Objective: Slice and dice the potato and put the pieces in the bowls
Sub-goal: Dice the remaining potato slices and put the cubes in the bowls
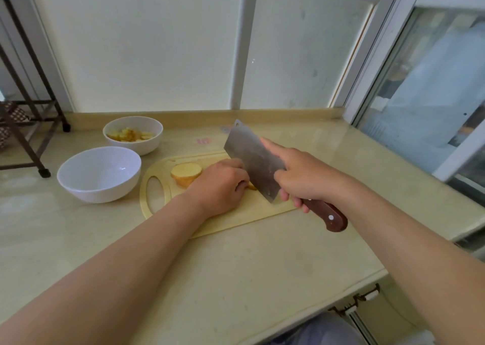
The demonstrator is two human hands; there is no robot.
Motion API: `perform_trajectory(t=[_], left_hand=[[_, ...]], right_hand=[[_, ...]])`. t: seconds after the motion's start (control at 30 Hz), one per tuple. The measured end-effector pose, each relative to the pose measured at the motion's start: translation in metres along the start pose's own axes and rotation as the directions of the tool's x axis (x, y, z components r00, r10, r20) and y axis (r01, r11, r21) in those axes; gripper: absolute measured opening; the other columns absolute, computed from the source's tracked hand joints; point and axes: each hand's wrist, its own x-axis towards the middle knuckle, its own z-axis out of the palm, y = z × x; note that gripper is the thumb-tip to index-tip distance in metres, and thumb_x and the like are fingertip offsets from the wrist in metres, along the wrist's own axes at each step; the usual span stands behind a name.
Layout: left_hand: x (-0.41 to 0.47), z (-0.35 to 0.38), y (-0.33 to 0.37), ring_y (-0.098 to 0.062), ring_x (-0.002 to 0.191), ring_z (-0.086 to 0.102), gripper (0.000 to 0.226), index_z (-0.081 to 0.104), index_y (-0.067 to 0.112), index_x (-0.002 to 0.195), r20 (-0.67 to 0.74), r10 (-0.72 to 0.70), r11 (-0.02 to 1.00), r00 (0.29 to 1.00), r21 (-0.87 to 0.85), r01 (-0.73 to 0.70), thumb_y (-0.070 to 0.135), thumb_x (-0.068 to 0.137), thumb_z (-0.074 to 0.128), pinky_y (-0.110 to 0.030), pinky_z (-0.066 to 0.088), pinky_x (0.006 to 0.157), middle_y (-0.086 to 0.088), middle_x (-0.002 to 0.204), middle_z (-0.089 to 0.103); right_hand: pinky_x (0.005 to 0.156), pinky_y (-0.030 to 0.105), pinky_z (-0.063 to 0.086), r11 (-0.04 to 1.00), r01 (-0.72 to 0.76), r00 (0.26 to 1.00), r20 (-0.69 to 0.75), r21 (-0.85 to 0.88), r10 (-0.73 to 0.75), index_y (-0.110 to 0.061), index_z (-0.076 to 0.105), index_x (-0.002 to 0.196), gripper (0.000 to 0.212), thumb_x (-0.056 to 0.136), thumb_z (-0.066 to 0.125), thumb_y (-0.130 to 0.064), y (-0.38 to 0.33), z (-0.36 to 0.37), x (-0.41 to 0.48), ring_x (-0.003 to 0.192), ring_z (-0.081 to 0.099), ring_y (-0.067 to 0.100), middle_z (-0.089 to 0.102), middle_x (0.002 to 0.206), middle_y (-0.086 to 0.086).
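Past the empty bowl (78,182) and stacked potato slices (186,172) on the board (236,221), with left hand (220,184) curled, pinning the potato piece (252,187), guide the cleaver (252,158) along tucked knuckles, right hand (304,176) gripping its handle, forefinger steadying the blade.

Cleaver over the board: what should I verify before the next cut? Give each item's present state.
1. Right hand grip on cleaver handle, forefinger along the blade: ok.
2. Left hand fingers curled on the piece, knuckles by the blade: ok.
3. Left fingertips tucked clear of the edge: cannot tell, hidden.
4. Board flat on the counter: ok.
5. Potato chunk lying clear of the blade: ok.
6. Near bowl empty, far bowl part full, both with room: ok.
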Motion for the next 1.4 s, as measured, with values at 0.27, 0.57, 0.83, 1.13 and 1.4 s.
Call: perform_trajectory(t=[0.27, 0.57, 0.83, 1.13, 1.4], left_hand=[[0.001, -0.001, 0.0, -0.025, 0.077, 0.059, 0.013, 0.074, 0.01, 0.083, -0.013, 0.018, 1.0, 1.0, 0.011, -0.018, 0.01, 0.086, 0.062, -0.034, 0.05, 0.067, -0.005, 0.082, 0.062], [0.001, -0.001, 0.002, -0.029, 0.077, 0.063, 0.013, 0.075, 0.01, 0.084, -0.006, 0.028, 1.0, 1.0, 0.006, -0.028, 0.01, 0.082, 0.063, -0.026, 0.046, 0.064, -0.008, 0.082, 0.068], [0.001, -0.003, 0.004, -0.028, 0.079, 0.06, 0.018, 0.075, 0.01, 0.084, 0.004, 0.004, 1.0, 1.0, 0.017, -0.004, 0.011, 0.086, 0.058, -0.039, 0.053, 0.069, -0.007, 0.083, 0.064], [0.001, 0.001, -0.001, -0.026, 0.077, 0.057, 0.01, 0.067, 0.005, 0.077, -0.002, -0.014, 0.999, 1.0, 0.035, 0.014, 0.008, 0.082, 0.059, -0.039, 0.051, 0.067, -0.007, 0.082, 0.06], [0.005, -0.003, 0.006, -0.02, 0.118, 0.048, 0.037, 0.045, 0.013, 0.13, 0.159, -0.217, 0.976, 0.963, 0.068, 0.208, 0.022, 0.094, 0.048, -0.026, 0.04, 0.089, -0.006, 0.137, 0.044]], right_hand=[[0.05, 0.034, 0.059, 0.984, -0.004, 0.995, 0.094, -0.177, 0.02, -0.067, 0.005, 0.154, 0.083, 0.101, 0.036, -0.012, -0.009, -0.008, -0.009, 0.05, 0.059, 0.02, 0.068, 0.089, 0.016], [0.053, 0.043, 0.062, 0.974, 0.04, 0.999, 0.026, -0.222, -0.035, -0.056, -0.003, 0.159, 0.092, 0.093, 0.036, -0.006, -0.038, 0.021, 0.03, 0.06, 0.065, 0.031, 0.069, 0.091, 0.019], [0.052, 0.036, 0.06, 0.988, -0.041, 0.993, 0.107, -0.146, 0.057, -0.068, 0.005, 0.153, 0.087, 0.096, 0.035, -0.009, -0.01, -0.001, -0.002, 0.055, 0.061, 0.025, 0.071, 0.089, 0.02], [0.045, 0.032, 0.049, 0.954, -0.015, 0.991, -0.124, 0.3, 0.054, -0.055, 0.029, 0.156, 0.082, 0.096, 0.037, 0.0, 0.027, -0.028, -0.009, 0.042, 0.051, 0.022, 0.067, 0.073, 0.019], [0.038, 0.028, 0.045, 0.846, -0.143, 0.979, -0.05, 0.513, 0.196, -0.044, 0.03, 0.16, 0.079, 0.097, 0.045, 0.002, 0.076, -0.013, 0.003, 0.042, 0.048, 0.019, 0.066, 0.067, 0.018]])
